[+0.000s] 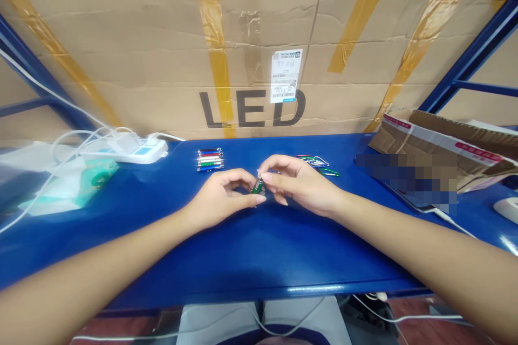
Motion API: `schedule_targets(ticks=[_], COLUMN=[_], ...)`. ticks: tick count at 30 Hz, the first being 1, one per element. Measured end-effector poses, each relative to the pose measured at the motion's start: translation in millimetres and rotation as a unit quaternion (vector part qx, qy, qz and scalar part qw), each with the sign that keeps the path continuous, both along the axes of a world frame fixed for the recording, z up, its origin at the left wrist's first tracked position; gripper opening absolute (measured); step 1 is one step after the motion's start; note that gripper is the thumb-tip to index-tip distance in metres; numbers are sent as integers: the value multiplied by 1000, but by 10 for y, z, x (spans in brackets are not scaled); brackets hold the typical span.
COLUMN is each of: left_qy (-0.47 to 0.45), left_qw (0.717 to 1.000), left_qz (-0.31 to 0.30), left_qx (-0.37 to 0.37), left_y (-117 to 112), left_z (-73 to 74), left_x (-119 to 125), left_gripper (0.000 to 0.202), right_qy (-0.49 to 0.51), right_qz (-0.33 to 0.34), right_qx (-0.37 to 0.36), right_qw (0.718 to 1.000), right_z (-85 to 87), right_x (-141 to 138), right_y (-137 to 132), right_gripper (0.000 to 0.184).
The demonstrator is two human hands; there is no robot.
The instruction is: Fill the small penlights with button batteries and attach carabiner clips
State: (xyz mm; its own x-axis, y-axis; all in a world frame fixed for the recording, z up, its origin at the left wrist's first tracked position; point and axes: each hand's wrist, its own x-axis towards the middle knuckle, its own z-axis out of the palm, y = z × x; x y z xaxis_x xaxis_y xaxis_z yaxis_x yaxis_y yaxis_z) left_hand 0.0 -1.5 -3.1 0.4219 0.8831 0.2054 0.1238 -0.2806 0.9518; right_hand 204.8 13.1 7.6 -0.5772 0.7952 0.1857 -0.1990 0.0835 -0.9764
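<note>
Both my hands meet over the middle of the blue table point(251, 259). My left hand point(222, 197) pinches a small green cylinder, a keychain flashlight point(256, 187), between thumb and fingers. My right hand point(297, 183) has its fingertips closed on the top end of the same green piece. Behind my left hand lies a neat row of several small coloured flashlights point(209, 159). Behind my right hand lies a loose pile of coloured carabiner clips point(321, 164).
A white power strip point(137, 150) with white cables sits at the back left, beside a teal and white packet point(81, 183). An open cardboard box point(441, 151) stands at the right. A large taped carton marked LED point(251, 54) forms the back wall.
</note>
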Motion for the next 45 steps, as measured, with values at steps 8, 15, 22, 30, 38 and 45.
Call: schedule_targets(ticks=[8,15,22,30,38,45], left_qy=[-38,-7,-45,-81,-85,-57], left_qw=[993,984,959,904,891,938], left_qz=[-48,-106,-152,-229,-239,-182], left_qx=[-98,-144,-233,-353,-376,-289], left_y=[9,4,-32,-83,-110,-103], left_z=[6,64,85,148,184,145], left_x=[-19,-42,-34,-74,-78,-38], left_gripper=[23,31,34,32,30,35], right_qy=[-73,-177,-271,-223,-222,-232], right_qz=[-35,-4,26,67,65,38], right_qx=[126,278,399,430,479,375], right_qw=[989,944,876,872,847,897], right_z=[81,170,276,296,409,337], right_x=[58,190,266,291,284,218], right_y=[2,46,23,11,-75,-94], right_gripper=[30,23,24,21,17,28])
